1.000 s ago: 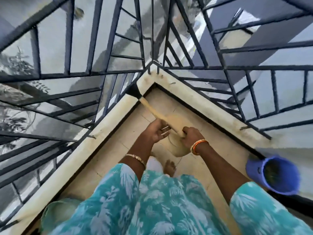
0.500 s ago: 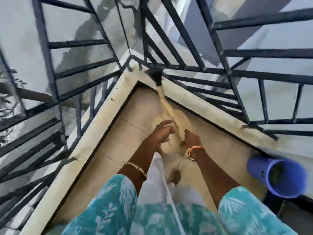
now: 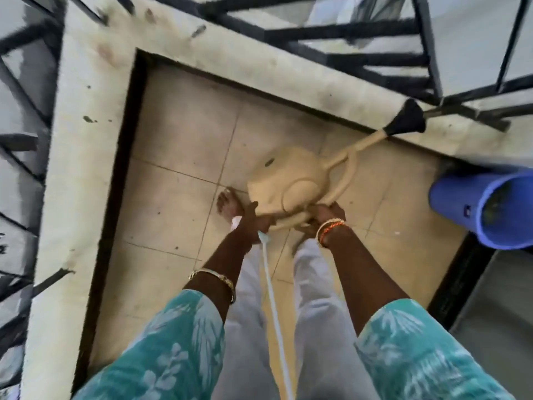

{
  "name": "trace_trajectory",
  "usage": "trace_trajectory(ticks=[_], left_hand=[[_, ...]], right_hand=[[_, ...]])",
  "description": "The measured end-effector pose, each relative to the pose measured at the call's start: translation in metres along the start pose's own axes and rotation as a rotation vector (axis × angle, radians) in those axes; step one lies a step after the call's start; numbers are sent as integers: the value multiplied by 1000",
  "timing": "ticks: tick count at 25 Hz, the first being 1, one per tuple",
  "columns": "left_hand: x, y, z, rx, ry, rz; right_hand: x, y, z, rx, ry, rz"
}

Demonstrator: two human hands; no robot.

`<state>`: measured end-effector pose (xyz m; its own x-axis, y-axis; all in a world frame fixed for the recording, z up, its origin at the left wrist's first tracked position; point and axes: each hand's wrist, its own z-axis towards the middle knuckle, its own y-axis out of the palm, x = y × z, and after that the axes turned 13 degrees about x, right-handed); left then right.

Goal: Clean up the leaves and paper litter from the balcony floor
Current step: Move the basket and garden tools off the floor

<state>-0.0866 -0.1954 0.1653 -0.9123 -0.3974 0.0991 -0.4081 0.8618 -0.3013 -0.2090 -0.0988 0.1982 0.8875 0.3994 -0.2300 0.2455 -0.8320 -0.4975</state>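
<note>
Both hands' fingers grip the beige watering can point(image 3: 288, 180); a blue bucket point(image 3: 487, 209) lies beside the ledge point(image 3: 288, 79)

Cream can point(image 3: 288, 174) with black rose point(image 3: 405, 119); blue bucket point(image 3: 461, 203); beige tiled floor point(image 3: 178, 157); teal leaf-print sleeves point(image 3: 161, 347); black railing point(image 3: 375, 33).

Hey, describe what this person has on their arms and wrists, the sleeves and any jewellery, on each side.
Both arms wear loose teal sleeves with a pale leaf print, ending above the wrists: left sleeve, right sleeve. The left forearm carries a thin gold-coloured bangle. The right wrist has a stack of bangles in orange, red and a pale tone, just behind the right hand. The left hand shows no rings I can make out.
</note>
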Motion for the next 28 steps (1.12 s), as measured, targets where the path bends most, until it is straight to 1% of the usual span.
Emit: trace_trajectory(ticks=[1, 3, 4, 5, 6, 9, 14, 17, 23, 28], left_hand=[[19, 4, -18, -62, 10, -69], [37, 27, -12, -56, 39, -102], [46, 38, -12, -92, 66, -102], [55, 52, -12, -88, 105, -70], [65, 62, -11, -96, 110, -97], [93, 96, -8, -147, 168, -25], [119, 146, -3, -117, 149, -50], [133, 179, -4, -147, 216, -26], [149, 205, -13, -64, 364, 41], [152, 203, -17, 49, 409, 59]], right_hand=[[-4, -4, 10, -10, 46, 75], [-10, -15, 42, 18, 103, 165], [-13, -22, 59, 30, 141, 213], [-19, -30, 71, 19, 166, 254], [-26, -37, 85, -13, 181, 290], [-52, -65, 120, -74, 190, 358], [-88, -90, 155, -103, 196, 498], [-106, -101, 171, -124, 207, 569], [-114, -104, 178, -149, 234, 637], [-114, -98, 175, -121, 264, 712]])
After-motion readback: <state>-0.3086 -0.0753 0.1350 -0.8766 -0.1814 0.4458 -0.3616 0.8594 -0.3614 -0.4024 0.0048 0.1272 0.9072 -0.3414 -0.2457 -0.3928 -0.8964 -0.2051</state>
